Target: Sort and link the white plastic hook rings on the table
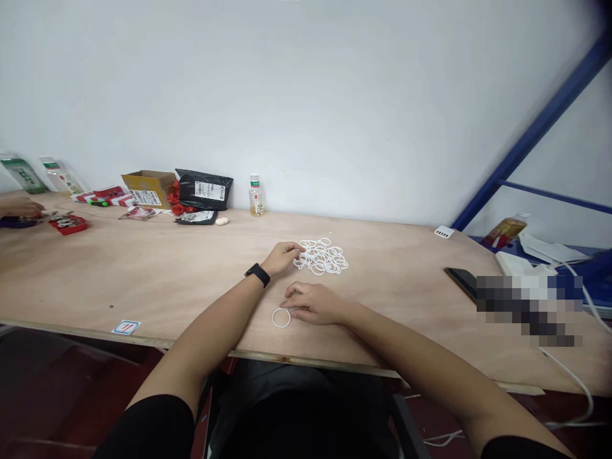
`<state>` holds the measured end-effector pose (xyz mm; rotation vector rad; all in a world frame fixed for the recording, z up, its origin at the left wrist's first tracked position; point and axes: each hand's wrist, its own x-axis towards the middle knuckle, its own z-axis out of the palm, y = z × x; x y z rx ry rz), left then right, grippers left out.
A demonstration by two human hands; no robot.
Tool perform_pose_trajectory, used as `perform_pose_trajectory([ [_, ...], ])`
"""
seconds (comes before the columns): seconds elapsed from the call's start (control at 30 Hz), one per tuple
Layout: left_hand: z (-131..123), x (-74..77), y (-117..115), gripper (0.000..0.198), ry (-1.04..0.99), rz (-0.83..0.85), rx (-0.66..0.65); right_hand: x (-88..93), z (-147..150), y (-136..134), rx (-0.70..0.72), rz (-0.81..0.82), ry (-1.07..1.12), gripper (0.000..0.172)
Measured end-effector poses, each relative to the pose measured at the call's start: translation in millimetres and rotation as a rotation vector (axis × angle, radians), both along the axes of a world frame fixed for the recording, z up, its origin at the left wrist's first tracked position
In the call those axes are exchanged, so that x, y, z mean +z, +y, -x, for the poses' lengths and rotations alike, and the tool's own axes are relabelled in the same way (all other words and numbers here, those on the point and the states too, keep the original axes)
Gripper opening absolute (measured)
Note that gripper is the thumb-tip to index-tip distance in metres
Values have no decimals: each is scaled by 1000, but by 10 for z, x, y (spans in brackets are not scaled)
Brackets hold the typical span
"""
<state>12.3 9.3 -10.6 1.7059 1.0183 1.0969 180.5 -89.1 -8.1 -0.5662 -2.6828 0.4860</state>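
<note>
Left hand point(284, 256) at left edge of the white ring pile point(321, 257); right hand point(313, 303) closer to the front edge point(287, 358), at upper-right rim of a single white ring point(281, 327). Fingers curled on both; pinching or just touching, can't tell at this size. Single ring lies flat, inside the edge. Tabletop point(392, 280) runs right to phone point(459, 280), back to bottle point(256, 199) by the wall.

Our bench point(392, 268) is pale wood. On it we have a pile of white rings point(322, 257), a separate white ring point(281, 327) nearer the front edge, a bottle point(256, 199), an open carton point(155, 191), a numbered card point(126, 327), a phone point(461, 280).
</note>
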Motion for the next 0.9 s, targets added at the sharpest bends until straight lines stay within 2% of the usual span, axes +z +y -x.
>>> perform_pose_trajectory([
  [0.1, 8, 1, 8, 23, 29, -5, 21, -26, -5, 50, -27, 16, 22, 22],
  [0.17, 15, 2, 13, 24, 37, -13, 37, -38, -56, 114, -93, 57, 81, 20],
  [0.33, 21, 10, 15, 27, 30, -34, 57, -72, -254, 326, -436, 294, 350, 15],
  [0.43, 10, 11, 11, 27, 26, -41, 44, -88, -361, 469, -550, 452, 552, 23],
  [0.53, -2, -1, 11, 28, 36, -48, 37, -91, -439, 582, -595, 592, 720, 28],
  [0.67, -6, -33, 28, 30, 51, -57, 50, -94, -498, 651, -618, 689, 851, 26],
  [0.8, -5, -88, 43, 32, 94, -140, 34, -104, -517, 668, -652, 726, 900, 21],
  [0.9, -12, -129, 33, 35, 221, -210, 38, -104, -525, 678, -685, 704, 908, 14],
])
